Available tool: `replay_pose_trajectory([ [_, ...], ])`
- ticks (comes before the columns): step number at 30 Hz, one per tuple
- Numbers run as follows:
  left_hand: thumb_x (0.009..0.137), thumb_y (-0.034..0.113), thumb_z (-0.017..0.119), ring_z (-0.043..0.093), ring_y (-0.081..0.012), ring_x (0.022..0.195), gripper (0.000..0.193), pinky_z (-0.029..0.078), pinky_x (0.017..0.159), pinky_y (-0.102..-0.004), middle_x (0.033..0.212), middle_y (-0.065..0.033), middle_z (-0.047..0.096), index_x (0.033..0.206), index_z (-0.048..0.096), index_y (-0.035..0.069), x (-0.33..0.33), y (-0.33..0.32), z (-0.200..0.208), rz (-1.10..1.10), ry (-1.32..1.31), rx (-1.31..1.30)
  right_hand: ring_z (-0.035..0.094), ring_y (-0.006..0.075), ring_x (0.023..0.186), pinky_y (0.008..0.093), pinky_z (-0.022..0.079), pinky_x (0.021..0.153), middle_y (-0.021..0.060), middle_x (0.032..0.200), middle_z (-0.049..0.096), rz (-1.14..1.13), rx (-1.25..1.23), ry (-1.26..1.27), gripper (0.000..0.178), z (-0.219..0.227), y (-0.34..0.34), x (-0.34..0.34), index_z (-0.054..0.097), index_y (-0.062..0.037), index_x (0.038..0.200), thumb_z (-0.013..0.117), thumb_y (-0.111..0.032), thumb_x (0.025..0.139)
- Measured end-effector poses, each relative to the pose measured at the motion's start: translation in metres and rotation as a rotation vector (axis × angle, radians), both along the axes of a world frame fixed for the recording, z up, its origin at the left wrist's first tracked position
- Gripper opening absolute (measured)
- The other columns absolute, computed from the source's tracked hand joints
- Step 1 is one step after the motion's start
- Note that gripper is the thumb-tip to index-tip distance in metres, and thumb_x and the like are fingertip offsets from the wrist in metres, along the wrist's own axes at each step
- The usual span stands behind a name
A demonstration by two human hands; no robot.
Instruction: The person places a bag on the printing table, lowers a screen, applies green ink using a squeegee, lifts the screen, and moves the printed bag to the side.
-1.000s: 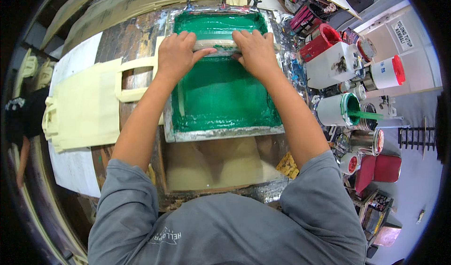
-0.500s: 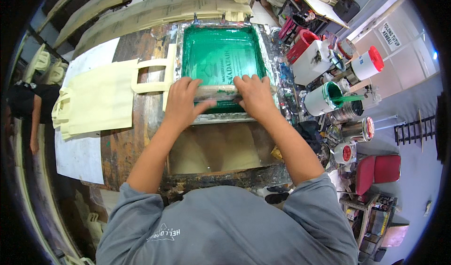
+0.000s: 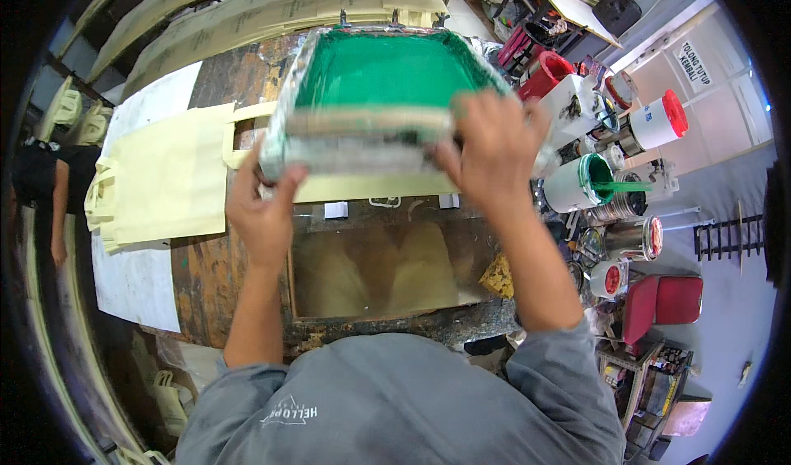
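Lifted at its near edge since the earlier frame, the screen frame (image 3: pixel 354 158) tilts above cream fabric (image 3: pixel 371 187). Of 2 hands, the left hand (image 3: pixel 264 205) grasps its near-left corner; the right hand (image 3: pixel 494 148), blurred, clutches the squeegee (image 3: pixel 371 121).

Reaches forward with both arms (image 3: pixel 531 255), curling the left hand (image 3: pixel 262 208) with thumb (image 3: pixel 287 186) raised, holding the right hand (image 3: pixel 494 148) higher, blurred.

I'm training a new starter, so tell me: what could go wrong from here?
The frame has its near edge up over pale fabric; if the left hand slips, the frame could drop and smudge it. Green ink might run toward the lower far edge. The squeegee, with the blurred right hand at its end, might slide.
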State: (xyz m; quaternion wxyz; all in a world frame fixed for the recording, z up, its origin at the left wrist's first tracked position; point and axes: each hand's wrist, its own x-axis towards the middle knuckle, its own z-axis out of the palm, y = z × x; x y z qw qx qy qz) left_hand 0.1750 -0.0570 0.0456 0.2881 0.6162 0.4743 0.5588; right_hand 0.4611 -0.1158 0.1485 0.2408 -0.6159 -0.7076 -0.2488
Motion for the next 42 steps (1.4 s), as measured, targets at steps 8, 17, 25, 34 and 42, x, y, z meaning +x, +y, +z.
replay_pose_trajectory([
  [8,0.092,0.037,0.088,0.065,-0.0404,0.104,0.064,0.052,0.092,-0.0502,0.113,-0.0211,0.066,0.132,0.063,-0.006,-0.003,0.007,-0.079,0.280,0.848,-0.150,0.066,0.0333,0.072,0.0477,0.038,0.073,0.0104,0.071,0.067,0.055,0.249,-0.043,0.061,0.076,0.078,0.024,0.072,-0.0048,0.087,0.068,-0.064,0.098],
  [17,0.104,0.025,0.074,0.068,-0.0398,0.094,0.029,0.051,0.086,-0.0502,0.099,-0.0224,0.073,0.107,0.073,-0.003,-0.014,0.024,-0.077,0.216,0.672,0.023,0.065,0.0337,0.069,0.0479,0.040,0.074,0.0120,0.070,0.067,0.037,0.219,0.010,0.065,0.086,0.081,0.025,0.072,-0.0050,0.082,0.065,-0.067,0.099],
  [25,0.106,0.029,0.075,0.058,-0.0080,0.070,0.030,0.047,0.064,-0.0263,0.080,-0.0002,0.070,0.099,0.077,0.000,-0.096,0.143,-0.018,0.034,0.151,0.182,0.072,0.0332,0.074,0.0511,0.046,0.081,0.0132,0.072,0.072,0.025,0.211,-0.006,0.070,0.087,0.091,0.032,0.075,-0.0067,0.087,0.057,-0.073,0.102],
  [34,0.098,0.048,0.073,0.060,-0.0445,0.126,0.069,0.045,0.108,-0.0534,0.132,-0.0270,0.065,0.140,0.061,-0.005,-0.142,0.134,-0.028,0.417,0.608,0.199,0.074,0.0328,0.081,0.0558,0.048,0.076,0.0157,0.087,0.076,-0.047,0.106,-0.029,0.070,0.089,0.092,0.029,0.076,-0.0070,0.092,0.059,-0.075,0.099],
  [42,0.088,0.083,0.062,0.026,-0.0491,0.159,0.106,0.011,0.125,-0.0755,0.171,-0.0213,0.034,0.163,0.047,0.010,0.117,-0.040,-0.123,-0.570,0.948,0.214,0.050,0.0097,0.061,0.0246,0.038,0.051,-0.0012,0.067,0.059,-0.094,-0.196,0.138,0.082,0.106,0.104,0.026,0.064,-0.0126,0.079,0.036,-0.085,0.104],
])
